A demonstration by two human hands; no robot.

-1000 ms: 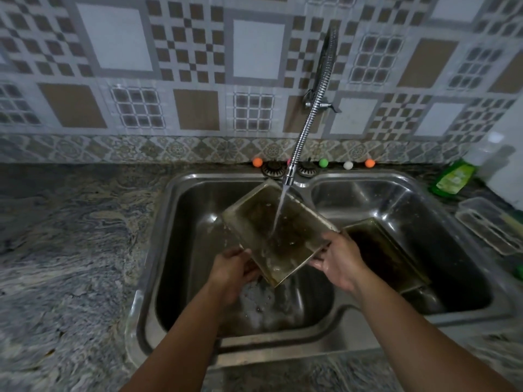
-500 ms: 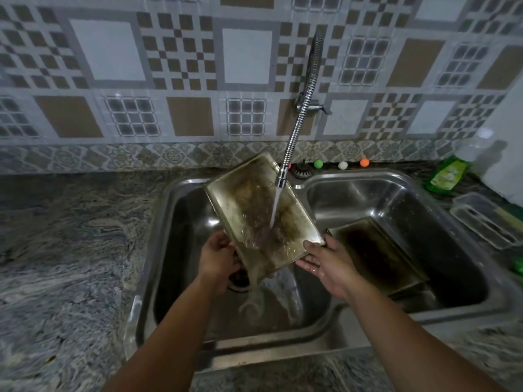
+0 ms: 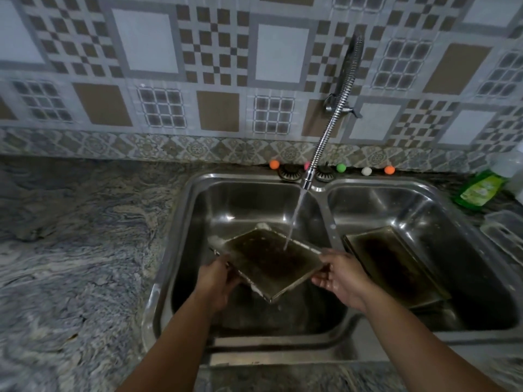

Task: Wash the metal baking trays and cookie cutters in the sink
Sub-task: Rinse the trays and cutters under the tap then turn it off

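Note:
A stained metal baking tray [image 3: 268,261] is held nearly flat over the left basin of the steel double sink [image 3: 181,222]. Water from the flexible faucet [image 3: 308,179] falls onto its far right part. My left hand [image 3: 218,281] grips the tray's left edge. My right hand [image 3: 339,275] holds its right corner, thumb on top and fingers underneath. A second dark, dirty baking tray [image 3: 393,267] lies tilted in the right basin. No cookie cutters can be made out.
A green dish-soap bottle [image 3: 478,190] lies at the sink's back right, with a clear plastic container [image 3: 503,233] in front of it. Small coloured balls [image 3: 341,167] line the wall behind the sink. Marbled stone counter [image 3: 85,250] spreads to the left.
The tray was tipped up steeply under the faucet half a second ago; now it has come down lower in the basin and lies nearly flat. Both hands kept their hold.

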